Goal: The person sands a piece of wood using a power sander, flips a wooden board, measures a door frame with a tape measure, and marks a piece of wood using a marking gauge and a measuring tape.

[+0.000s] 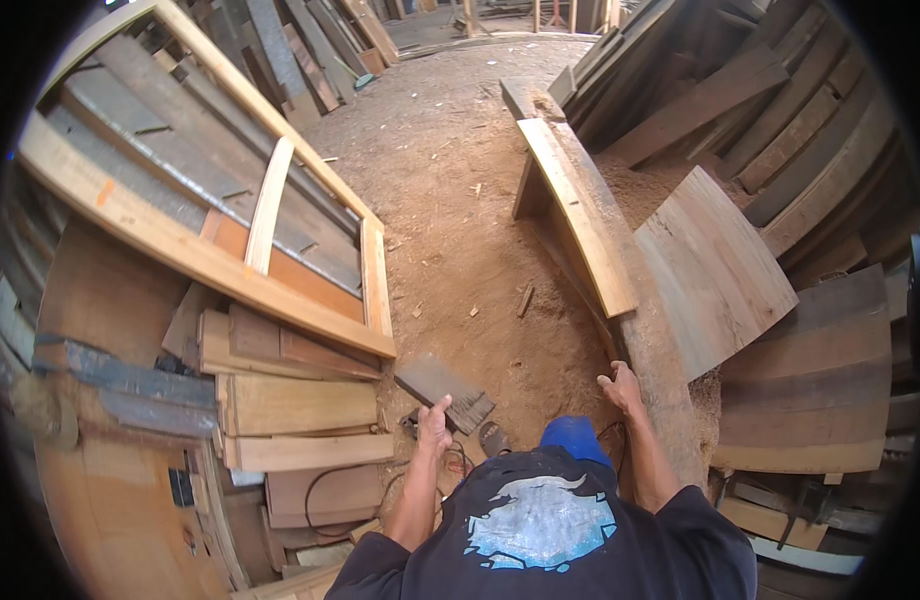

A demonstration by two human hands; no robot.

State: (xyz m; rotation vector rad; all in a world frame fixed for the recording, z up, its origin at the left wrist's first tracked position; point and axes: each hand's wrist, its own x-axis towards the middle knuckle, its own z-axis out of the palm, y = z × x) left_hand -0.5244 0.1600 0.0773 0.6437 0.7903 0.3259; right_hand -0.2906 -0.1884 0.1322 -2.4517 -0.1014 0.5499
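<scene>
1. a single head-worn view looks steeply down from above the person's shoulders, facing forward over a dirt floor (450, 200).
2. near edge: the person's dark shirt (550, 540) fills the bottom centre, close to the lens.
3. left hand (433, 425) and right hand (620, 388) sit just past it.
4. far: stacked boards (780, 110) at right, a wooden frame (210, 250) at left, both bent by the fisheye rim.

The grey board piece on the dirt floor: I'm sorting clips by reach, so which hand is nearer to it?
Left. The left hand is right at the near edge of the grey board piece, apparently touching it. The right hand is off to its right, beside the long beam.
</scene>
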